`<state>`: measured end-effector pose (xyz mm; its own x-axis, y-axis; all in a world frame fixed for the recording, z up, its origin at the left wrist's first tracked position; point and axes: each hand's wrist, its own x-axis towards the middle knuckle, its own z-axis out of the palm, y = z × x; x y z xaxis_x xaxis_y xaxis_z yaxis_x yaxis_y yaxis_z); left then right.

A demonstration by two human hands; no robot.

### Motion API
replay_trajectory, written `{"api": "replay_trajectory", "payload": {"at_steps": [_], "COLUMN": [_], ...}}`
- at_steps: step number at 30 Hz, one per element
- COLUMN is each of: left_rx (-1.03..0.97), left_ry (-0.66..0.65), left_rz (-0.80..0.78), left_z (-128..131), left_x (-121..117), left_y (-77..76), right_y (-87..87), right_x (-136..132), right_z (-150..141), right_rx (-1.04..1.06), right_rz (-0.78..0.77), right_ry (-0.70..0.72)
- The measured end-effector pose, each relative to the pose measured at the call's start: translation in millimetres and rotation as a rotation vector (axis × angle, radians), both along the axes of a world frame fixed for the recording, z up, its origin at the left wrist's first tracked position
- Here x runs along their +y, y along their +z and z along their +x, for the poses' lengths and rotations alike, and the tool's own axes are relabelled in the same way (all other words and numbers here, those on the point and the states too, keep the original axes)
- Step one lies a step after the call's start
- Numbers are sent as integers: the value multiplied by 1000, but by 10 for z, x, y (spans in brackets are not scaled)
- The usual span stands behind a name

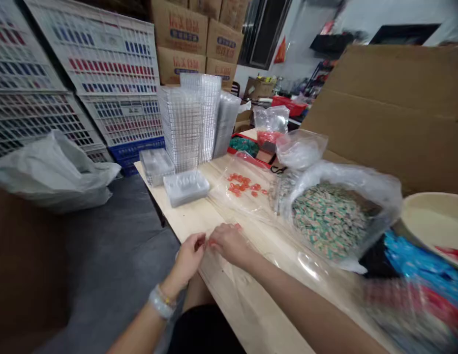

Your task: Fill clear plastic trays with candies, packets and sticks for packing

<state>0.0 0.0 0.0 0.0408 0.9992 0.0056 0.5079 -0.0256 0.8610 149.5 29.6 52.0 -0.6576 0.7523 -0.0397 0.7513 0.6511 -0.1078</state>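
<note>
My left hand [192, 254] and my right hand [229, 243] meet at the near edge of the wooden table, fingertips close together. Both sets of fingers are pinched; a trace of reddish, clear material shows between them, too small and blurred to name. Just beyond my right hand lies a small red piece [238, 226]. Farther back, several translucent orange-red pieces [245, 185] are scattered on a clear plastic sheet [229, 199]. Left of them, a short stack of clear plastic trays [186, 187] with round hollows sits on the tabletop [199, 211].
Tall stacks of clear plastic boxes [180, 128] stand at the table's far left. On the right are an open bag of small green-and-pink packets [330, 219], a cream basin [431, 211] and a large cardboard box [391, 108]. White crates [103, 49] line the left.
</note>
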Motion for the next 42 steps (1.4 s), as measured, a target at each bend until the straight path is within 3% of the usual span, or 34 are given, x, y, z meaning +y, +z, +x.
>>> {"api": "replay_trajectory", "payload": {"at_steps": [6, 11, 14, 17, 20, 22, 26, 29, 33, 36, 39, 42], "left_rx": [81, 89, 130, 282, 417, 445, 479, 456, 200, -48, -334, -542], "left_ry": [-92, -71, -129, -234, -238, -252, -315, -321, -123, 15, 60, 45], "left_rz": [64, 121, 236, 307, 281, 259, 236, 249, 262, 146, -68, -253], "left_z": [98, 65, 246, 617, 991, 1154, 1237, 1201, 1177, 1160, 1107, 1007], "left_x": [19, 136, 536, 1177, 1753, 1939, 1847, 1710, 1734, 1731, 1533, 1144], "left_y": [27, 199, 369, 477, 440, 346, 151, 99, 133, 217, 343, 467], "right_y": [-132, -214, -263, -315, -366, -398, -418, -358, -240, -166, -77, 35], "right_x": [3, 50, 281, 616, 921, 1069, 1281, 1478, 1794, 1884, 1638, 980], "right_z": [-50, 248, 714, 1197, 1482, 1532, 1406, 1229, 1028, 990, 1069, 1194], "right_rx": [20, 336, 443, 378, 336, 345, 386, 329, 144, 116, 160, 407], "right_rz": [-5, 1, 100, 147, 182, 182, 93, 87, 19, -32, -2, 59], "right_ry": [-23, -182, -408, -590, -750, -770, -600, -554, -506, -482, -523, -520]}}
